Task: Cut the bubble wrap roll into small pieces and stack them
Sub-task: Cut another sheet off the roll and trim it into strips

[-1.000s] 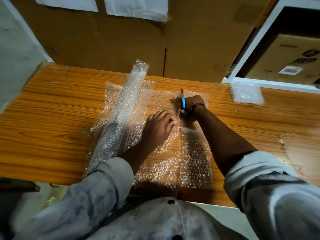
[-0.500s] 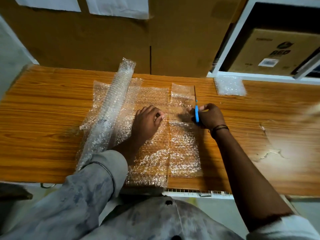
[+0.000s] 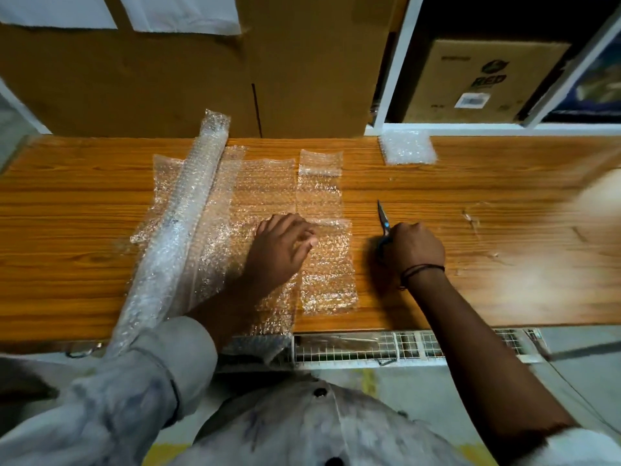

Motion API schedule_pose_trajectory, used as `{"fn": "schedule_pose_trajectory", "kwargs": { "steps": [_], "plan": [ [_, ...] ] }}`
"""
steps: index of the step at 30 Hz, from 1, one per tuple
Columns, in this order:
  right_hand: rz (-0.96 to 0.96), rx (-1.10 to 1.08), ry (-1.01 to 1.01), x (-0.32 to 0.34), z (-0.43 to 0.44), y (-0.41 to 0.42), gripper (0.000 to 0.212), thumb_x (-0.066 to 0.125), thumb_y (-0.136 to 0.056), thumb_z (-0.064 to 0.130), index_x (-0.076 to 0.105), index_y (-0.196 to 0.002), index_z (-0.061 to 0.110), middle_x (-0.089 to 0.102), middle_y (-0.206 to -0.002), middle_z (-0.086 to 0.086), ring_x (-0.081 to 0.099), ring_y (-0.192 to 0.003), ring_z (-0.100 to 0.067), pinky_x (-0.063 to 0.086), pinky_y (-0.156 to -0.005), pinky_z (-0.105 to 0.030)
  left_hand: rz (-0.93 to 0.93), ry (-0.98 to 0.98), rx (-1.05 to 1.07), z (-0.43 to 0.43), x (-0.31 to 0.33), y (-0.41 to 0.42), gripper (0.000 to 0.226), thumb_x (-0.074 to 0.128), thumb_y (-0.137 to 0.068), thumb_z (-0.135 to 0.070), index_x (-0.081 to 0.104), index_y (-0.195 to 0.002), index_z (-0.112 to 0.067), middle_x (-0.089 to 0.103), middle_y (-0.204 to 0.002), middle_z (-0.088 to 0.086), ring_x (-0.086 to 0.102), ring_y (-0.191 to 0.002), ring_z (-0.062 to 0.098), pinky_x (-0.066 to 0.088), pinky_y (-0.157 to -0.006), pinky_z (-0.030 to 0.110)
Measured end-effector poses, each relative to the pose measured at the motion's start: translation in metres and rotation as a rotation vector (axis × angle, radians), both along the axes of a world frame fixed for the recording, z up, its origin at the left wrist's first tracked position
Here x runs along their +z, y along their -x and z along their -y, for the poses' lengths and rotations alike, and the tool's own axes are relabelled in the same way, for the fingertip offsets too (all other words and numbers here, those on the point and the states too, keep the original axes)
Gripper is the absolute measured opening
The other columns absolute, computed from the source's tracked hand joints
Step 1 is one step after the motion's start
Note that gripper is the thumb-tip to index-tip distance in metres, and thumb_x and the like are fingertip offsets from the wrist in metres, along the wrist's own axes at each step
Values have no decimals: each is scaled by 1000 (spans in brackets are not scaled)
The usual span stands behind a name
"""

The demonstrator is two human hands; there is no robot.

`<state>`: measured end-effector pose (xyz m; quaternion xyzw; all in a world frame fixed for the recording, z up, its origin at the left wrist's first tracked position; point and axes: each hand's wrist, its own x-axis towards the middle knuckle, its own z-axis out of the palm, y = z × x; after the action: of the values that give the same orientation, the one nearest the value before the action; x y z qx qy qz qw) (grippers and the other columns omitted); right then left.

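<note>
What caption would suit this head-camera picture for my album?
Left hand rests on bubble wrap on the wooden table; right hand holds scissors beside it.

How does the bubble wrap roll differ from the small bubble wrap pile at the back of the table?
The bubble wrap roll is a long tube; the small pile is flat and squarish. The roll lies on the unrolled sheet, left of the left hand; the pile sits on the table at its far edge, beyond the right hand gripping the scissors. Both are clear bubble wrap, neither held.
</note>
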<state>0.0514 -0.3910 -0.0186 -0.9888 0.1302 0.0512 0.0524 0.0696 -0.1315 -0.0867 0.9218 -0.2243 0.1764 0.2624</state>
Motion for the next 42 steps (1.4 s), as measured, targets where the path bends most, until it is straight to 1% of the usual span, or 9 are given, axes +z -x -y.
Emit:
{"fn": "schedule_pose_trajectory", "kwargs": {
  "steps": [4, 8, 10, 14, 18, 22, 25, 36, 42],
  "plan": [
    [55, 62, 11, -5, 1, 20, 27, 54, -103, 20, 67, -121, 6, 65, -115, -20, 64, -106, -40, 51, -73, -41, -70, -134, -59, 7, -4, 20, 35, 59, -101, -39, 63, -134, -33, 50, -151, -9, 40, -135, 19, 31, -107, 42],
    [356, 406, -137, -16, -11, 50, 18, 65, -93, 18, 73, -106, 8, 66, -107, -15, 61, -101, -39, 53, -76, -44, -162, -159, -49, 5, -7, 30, 42, 49, -102, -46, 57, -142, -37, 46, -157, -13, 37, -140, 20, 27, -112, 48],
    [374, 624, -231, -24, -22, 65, 21, 67, -92, 29, 74, -104, 13, 69, -104, -9, 63, -96, -33, 53, -76, -41, -207, -161, -55, 4, -11, 35, 41, 49, -104, -46, 55, -143, -38, 46, -156, -17, 37, -141, 18, 27, -113, 49],
    [175, 897, -125, -49, -26, 82, 52, 55, -93, 63, 67, -122, 23, 62, -134, -5, 54, -125, -28, 46, -92, -45, -206, -61, -24, 5, -12, 42, 37, 57, -101, -45, 62, -137, -36, 55, -148, -18, 44, -138, 16, 30, -113, 50],
    [213, 947, -141, -56, -16, 96, 70, 48, -91, 76, 64, -132, 20, 57, -144, -7, 53, -131, -29, 45, -96, -48, -155, 18, 23, 7, -6, 50, 39, 59, -99, -43, 66, -135, -30, 68, -133, -9, 51, -130, 18, 38, -108, 47],
    [332, 1021, -118, -67, -9, 106, 47, 65, -93, 50, 65, -128, 19, 61, -139, -8, 57, -127, -30, 48, -89, -45, -98, -6, -14, 8, -6, 51, 36, 58, -101, -40, 67, -134, -29, 68, -133, -10, 53, -130, 18, 38, -106, 44],
    [384, 1030, -183, -68, -7, 104, 31, 63, -96, 42, 72, -116, 20, 68, -128, -3, 62, -119, -26, 45, -83, -40, -88, -8, -42, 7, -8, 51, 33, 57, -100, -38, 69, -129, -29, 72, -124, -11, 54, -125, 17, 39, -102, 42],
    [377, 878, -371, -55, -20, 99, 28, 43, -105, 37, 66, -102, 20, 70, -96, 3, 63, -91, -22, 41, -78, -38, -78, 69, -48, 4, -5, 54, 30, 55, -101, -24, 72, -126, -26, 68, -108, -7, 54, -112, 15, 38, -92, 38],
    [414, 730, -448, -31, -29, 65, 15, 57, -101, 27, 66, -97, 16, 70, -88, -4, 64, -80, -27, 46, -71, -39, -263, 181, -19, 1, -3, 50, 36, 41, -107, -35, 63, -135, -39, 71, -105, -13, 56, -101, 11, 42, -94, 39]
  ]
}}
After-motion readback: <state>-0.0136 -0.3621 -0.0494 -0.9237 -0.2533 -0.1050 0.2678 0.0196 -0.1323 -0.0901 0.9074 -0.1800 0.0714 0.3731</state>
